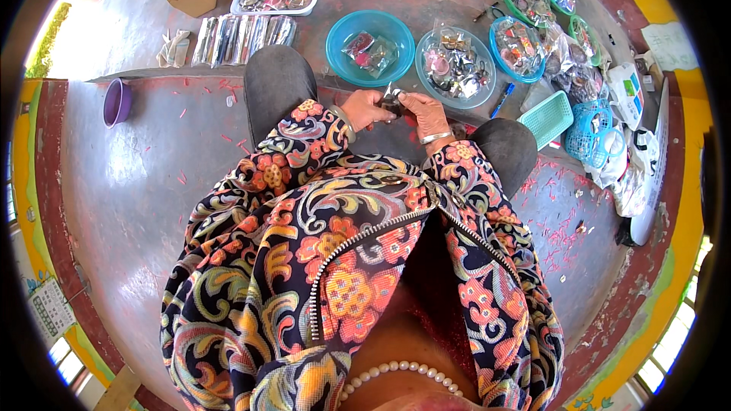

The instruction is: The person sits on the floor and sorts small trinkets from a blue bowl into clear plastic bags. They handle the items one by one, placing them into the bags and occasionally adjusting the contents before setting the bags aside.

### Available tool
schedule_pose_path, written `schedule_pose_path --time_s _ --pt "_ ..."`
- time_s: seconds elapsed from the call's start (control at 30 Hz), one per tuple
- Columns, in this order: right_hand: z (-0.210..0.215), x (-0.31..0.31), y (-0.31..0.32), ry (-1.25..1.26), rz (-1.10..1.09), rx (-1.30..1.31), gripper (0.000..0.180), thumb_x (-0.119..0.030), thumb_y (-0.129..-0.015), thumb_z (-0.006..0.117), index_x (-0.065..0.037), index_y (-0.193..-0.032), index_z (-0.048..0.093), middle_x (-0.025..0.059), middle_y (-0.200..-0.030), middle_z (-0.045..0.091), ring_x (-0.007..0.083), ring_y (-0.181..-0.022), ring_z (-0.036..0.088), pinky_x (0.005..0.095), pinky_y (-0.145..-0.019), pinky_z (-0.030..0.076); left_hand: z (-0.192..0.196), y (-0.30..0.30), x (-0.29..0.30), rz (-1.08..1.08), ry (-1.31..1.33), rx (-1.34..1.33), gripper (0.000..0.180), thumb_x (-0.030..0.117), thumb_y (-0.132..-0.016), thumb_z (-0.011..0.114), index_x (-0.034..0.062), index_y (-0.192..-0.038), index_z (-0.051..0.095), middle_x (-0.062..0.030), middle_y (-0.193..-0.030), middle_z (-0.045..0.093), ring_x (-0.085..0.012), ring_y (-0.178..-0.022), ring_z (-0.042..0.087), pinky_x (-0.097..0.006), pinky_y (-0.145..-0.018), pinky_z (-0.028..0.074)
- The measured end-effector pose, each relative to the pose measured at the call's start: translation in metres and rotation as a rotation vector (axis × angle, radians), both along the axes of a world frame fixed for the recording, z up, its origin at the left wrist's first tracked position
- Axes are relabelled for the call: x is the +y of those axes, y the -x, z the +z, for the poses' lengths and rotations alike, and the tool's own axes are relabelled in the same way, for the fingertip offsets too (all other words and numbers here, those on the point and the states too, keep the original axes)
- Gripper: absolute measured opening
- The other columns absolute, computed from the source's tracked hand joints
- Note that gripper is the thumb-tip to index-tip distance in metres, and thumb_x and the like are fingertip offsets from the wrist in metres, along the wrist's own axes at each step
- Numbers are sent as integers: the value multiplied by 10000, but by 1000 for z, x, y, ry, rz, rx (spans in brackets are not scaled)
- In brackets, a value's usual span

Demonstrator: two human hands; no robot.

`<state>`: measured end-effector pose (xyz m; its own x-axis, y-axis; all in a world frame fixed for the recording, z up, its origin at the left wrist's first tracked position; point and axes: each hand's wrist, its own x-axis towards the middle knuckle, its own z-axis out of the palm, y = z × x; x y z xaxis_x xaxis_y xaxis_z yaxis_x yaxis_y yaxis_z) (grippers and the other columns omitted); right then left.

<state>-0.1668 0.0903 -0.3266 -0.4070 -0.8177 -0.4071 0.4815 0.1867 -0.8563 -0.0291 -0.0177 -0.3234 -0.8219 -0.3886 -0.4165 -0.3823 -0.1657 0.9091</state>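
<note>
- Pearl-like necklace beads (403,366) are lying nearest the camera, beside my flowered jacket (358,281).
- My left hand (364,109) and right hand (428,114) are both grasping one small dark item (391,100) by the fingertips (its exact kind is too small to tell).
- That item is sitting between my hands, just on the near side of the blue basin (333,61), where small packets (383,57) are resting.
- Step in hand, as I am judging it: fingertip handling of the item.
- Next move: probably calling for a steady pinch from both sides.
</note>
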Motion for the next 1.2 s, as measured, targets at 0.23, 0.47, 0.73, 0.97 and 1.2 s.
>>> schedule_pose_path --time_s 0.23,0.47,0.73,0.97,1.2 --pt "-5 -2 2 21 -136 -19 231 -206 -711 679 3 -792 623 1 -669 573 70 -558 496 197 -497 387 11 2 8 -12 -223 -14 337 223 -683 639 54 -956 539 -8 -792 595 -35 -626 525 -166 -384 328" --pt "-5 -1 -1 -6 -136 22 254 -230 -705 683 -9 -812 623 4 -678 579 72 -553 498 201 -495 391 -1 1 3 -32 -282 -14 288 165 -679 637 54 -928 544 -15 -793 605 -72 -677 563 -180 -396 352" --pt "-7 -1 3 -18 6 -83 230 -191 -714 668 -26 -862 607 9 -744 591 88 -639 532 213 -564 409 -2 -1 0 142 -531 28 235 118 -716 625 86 -932 539 -26 -812 624 -106 -748 605 -175 -405 322" --pt "-19 1 4 -25 8 -25 221 -151 -698 681 -7 -846 601 21 -722 587 96 -602 526 211 -554 414 -3 1 2 116 -411 33 314 83 -700 607 88 -1001 518 9 -858 593 -73 -754 563 -157 -469 336" --pt "-9 1 0 -98 -76 -3 279 -224 -685 699 -13 -845 612 10 -694 586 83 -564 506 200 -528 395 -8 -1 3 197 -556 196 215 74 -777 559 40 -983 507 -20 -885 562 -116 -803 557 -241 -674 475"
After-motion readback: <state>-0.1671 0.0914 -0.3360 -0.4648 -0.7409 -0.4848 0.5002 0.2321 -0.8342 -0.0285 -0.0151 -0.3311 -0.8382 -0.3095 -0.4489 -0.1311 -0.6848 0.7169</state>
